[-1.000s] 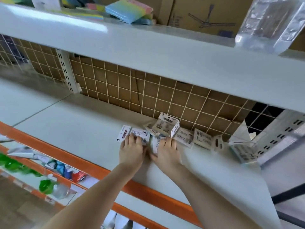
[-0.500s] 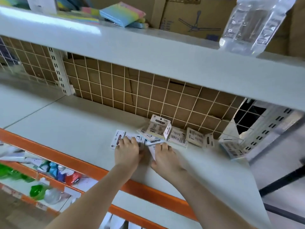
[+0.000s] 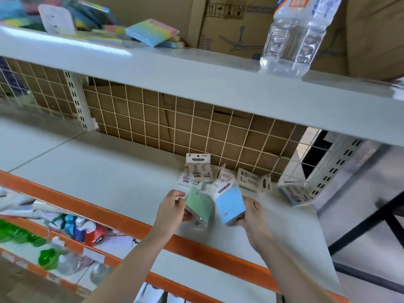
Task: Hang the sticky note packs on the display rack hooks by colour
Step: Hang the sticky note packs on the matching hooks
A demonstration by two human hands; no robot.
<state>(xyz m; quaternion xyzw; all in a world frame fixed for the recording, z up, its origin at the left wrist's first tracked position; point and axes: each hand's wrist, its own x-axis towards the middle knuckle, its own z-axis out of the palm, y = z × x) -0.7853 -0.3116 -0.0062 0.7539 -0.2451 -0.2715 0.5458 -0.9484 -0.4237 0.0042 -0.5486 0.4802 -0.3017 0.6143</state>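
Observation:
My left hand (image 3: 172, 207) grips a green sticky note pack (image 3: 200, 204), lifted and tilted above the grey shelf (image 3: 98, 176). Beside it my right hand (image 3: 253, 213) grips a blue sticky note pack (image 3: 230, 203) by its lower right edge. Behind them several more packs (image 3: 197, 171) lie face down on the shelf against the wire grid back panel (image 3: 175, 125), with further packs (image 3: 251, 179) and one at the far right (image 3: 294, 193). No hooks show in this view.
The upper shelf (image 3: 196, 68) carries multicoloured note pads (image 3: 153, 32), a clear plastic water bottle (image 3: 293, 36) and cardboard boxes (image 3: 236, 25). An orange beam (image 3: 87, 206) edges the shelf front. Below it lie toys and green items (image 3: 48, 256).
Both hands were pressing flat on the packs on the shelf; now each has picked one up, the left a green pack and the right a blue one, and turned them face up.

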